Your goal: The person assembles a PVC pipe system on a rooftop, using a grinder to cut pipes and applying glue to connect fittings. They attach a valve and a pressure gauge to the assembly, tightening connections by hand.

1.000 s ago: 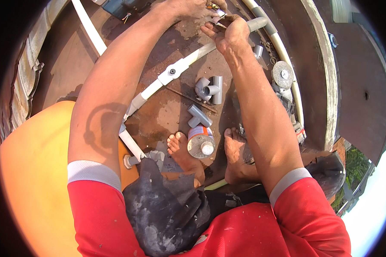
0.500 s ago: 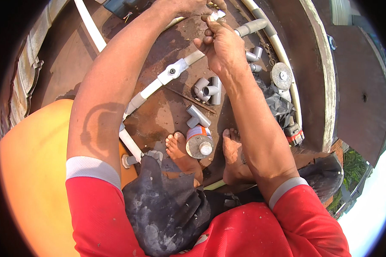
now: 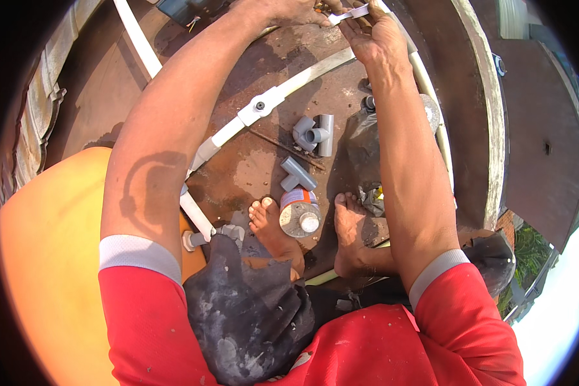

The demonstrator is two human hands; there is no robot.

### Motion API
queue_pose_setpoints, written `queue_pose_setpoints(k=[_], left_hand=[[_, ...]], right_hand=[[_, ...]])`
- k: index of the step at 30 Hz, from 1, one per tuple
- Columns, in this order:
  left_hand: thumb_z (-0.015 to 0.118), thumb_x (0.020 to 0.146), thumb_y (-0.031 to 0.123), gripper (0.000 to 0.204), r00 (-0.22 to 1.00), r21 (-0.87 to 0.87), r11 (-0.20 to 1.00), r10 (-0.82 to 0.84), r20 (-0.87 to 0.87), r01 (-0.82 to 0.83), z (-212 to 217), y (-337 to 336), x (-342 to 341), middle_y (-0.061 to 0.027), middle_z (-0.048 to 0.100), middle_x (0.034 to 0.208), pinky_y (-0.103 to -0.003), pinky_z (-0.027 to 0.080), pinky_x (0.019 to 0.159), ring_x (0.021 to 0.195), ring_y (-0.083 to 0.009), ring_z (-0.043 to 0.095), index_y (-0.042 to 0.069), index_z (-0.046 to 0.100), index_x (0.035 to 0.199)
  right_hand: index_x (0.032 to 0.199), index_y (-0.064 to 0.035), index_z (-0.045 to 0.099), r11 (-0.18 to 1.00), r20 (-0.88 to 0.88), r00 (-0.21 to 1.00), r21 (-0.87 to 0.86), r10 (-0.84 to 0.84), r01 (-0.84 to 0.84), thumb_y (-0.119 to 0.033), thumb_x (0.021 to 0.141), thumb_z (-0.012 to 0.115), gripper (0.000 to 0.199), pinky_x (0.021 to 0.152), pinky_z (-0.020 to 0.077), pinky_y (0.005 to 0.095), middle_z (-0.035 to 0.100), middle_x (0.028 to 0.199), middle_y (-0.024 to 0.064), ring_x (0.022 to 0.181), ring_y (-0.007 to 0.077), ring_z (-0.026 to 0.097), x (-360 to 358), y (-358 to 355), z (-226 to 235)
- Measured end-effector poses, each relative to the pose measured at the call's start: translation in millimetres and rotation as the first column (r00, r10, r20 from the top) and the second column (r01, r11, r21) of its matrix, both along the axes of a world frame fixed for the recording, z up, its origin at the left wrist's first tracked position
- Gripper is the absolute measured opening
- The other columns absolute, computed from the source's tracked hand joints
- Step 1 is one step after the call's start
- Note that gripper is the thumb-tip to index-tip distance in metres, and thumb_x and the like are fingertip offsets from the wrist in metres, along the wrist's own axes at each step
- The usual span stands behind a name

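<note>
My left hand (image 3: 288, 10) is at the top rim of the view, closed around a small brownish part that is mostly cut off. My right hand (image 3: 374, 37) is next to it and pinches a thin white tape strip (image 3: 350, 13) that stretches toward the left hand. Both hands hover above a white pipe (image 3: 315, 69) with a white clamp (image 3: 260, 107) lying on the rusty brown floor (image 3: 251, 174). Below the hands lie grey tee fittings (image 3: 315, 132), a grey elbow fitting (image 3: 297, 172) and a round can (image 3: 300, 213) between my bare feet (image 3: 271, 225).
A large orange tank (image 3: 51, 257) fills the left side. A black plastic bag (image 3: 365, 143) lies under my right forearm. A curved pale pipe (image 3: 439, 128) and a raised concrete rim (image 3: 489, 109) run along the right. Another white pipe (image 3: 137, 40) crosses the upper left.
Both hands have moved up toward the top rim. The right hand shifted right, and a white tape strip now shows stretched between the hands.
</note>
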State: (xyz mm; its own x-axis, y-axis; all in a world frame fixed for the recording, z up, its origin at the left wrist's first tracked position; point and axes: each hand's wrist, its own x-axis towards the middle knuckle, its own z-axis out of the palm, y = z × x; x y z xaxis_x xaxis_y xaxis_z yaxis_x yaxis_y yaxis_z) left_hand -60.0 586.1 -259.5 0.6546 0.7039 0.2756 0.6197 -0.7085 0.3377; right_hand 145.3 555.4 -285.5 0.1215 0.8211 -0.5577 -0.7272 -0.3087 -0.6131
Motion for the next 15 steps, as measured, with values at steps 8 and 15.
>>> queue_pose_setpoints(k=[8,15], left_hand=[[0.090,0.081,0.040,0.027,1.000,-0.038,0.999,-0.010,-0.008,0.009,8.0,-2.0,5.1,-0.0044,0.064,0.107,-0.056,0.038,0.109,0.118,-0.0338,0.053,0.028,0.088,0.105],[0.090,0.079,0.039,0.032,1.000,-0.144,0.989,0.015,-0.010,-0.017,18.9,-10.2,7.3,-0.0060,0.064,0.109,-0.055,0.035,0.111,0.120,-0.0339,0.051,0.024,0.089,0.107]], right_hand=[[0.115,-0.0066,0.068,0.990,0.087,0.990,-0.100,0.110,-0.102,-0.036,0.113,0.066,0.029,0.067,0.0632,0.0405,0.070,0.102,0.0099,0.082,0.0255,0.070,-7.2,8.2,-36.1],[0.111,-0.0022,0.071,0.995,-0.007,0.999,-0.093,0.038,-0.038,-0.010,0.106,0.064,0.011,0.064,0.0644,0.0400,0.065,0.090,0.0075,0.078,0.0171,0.066,-44.4,-62.9,6.7]])
